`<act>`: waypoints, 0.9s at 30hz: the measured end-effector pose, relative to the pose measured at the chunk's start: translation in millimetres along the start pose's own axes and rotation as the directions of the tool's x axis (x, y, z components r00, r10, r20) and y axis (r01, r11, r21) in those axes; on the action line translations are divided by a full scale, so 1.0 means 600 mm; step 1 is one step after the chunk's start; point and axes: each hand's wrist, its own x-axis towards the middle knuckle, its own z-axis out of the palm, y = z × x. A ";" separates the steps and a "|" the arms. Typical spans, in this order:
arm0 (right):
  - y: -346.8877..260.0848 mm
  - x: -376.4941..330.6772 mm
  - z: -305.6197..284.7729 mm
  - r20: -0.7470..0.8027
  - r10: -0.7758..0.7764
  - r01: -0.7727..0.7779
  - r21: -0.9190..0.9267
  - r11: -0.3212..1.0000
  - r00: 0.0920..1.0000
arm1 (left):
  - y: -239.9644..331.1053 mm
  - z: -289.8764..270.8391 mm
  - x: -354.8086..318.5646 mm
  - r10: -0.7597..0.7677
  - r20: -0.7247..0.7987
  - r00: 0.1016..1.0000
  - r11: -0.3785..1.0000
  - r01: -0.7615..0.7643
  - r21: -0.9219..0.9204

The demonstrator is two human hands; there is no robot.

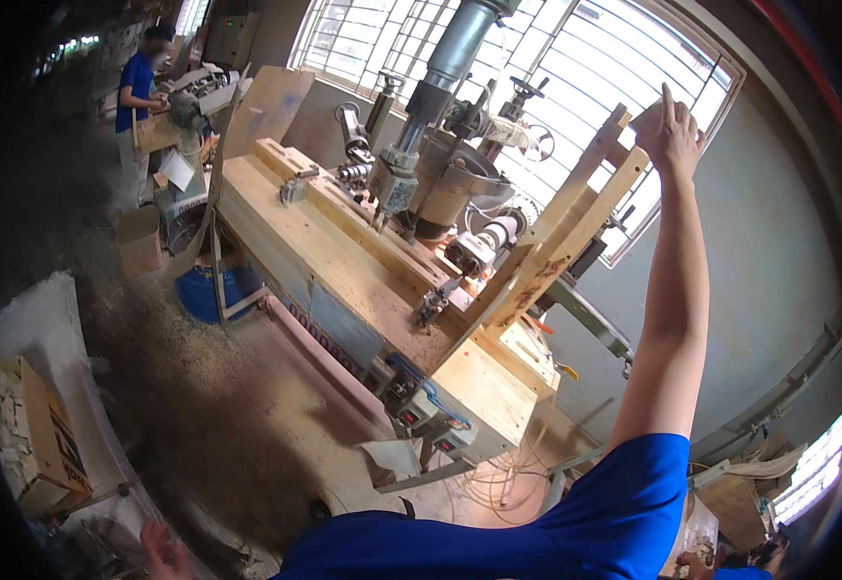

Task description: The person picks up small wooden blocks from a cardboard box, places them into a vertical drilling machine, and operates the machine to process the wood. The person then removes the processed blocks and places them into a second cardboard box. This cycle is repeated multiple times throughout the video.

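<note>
My right arm reaches up and forward. At its end my right hand (675, 140) is beside the top of a tall wooden feed frame, its index finger stretched upward and the other fingers bent. It seems closed on a small brown wooden piece (646, 122), partly hidden by the fingers. The feed frame (548, 253) has two slanted upright boards and rises from the right end of the machine's wooden bed (343, 253). Low at the left edge of my body, my left hand (163, 553) shows only in part, fingers apart and nothing visible in them.
A drilling machine head (397, 184) stands over the bed, with motors and handwheels behind it. Switch boxes (406, 396) and cables hang at the front right. A carton of wood pieces (49, 445) sits at left, a blue tub (210, 290) beyond. A co-worker (136, 97) stands far left.
</note>
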 end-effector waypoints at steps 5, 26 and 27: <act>-0.007 0.027 0.031 0.152 0.060 -0.043 -0.113 0.993 0.987 | 0.004 -0.033 0.015 -0.037 -0.152 0.988 0.999 0.041 0.021; 0.001 0.050 0.102 0.202 -0.040 0.078 -0.180 0.981 0.978 | -0.081 -0.084 0.057 0.038 -0.530 0.847 0.930 0.163 0.328; 0.002 0.049 0.103 0.287 -0.009 0.069 -0.199 0.978 0.958 | -0.075 -0.085 0.054 -0.002 -0.520 0.854 0.898 0.231 0.375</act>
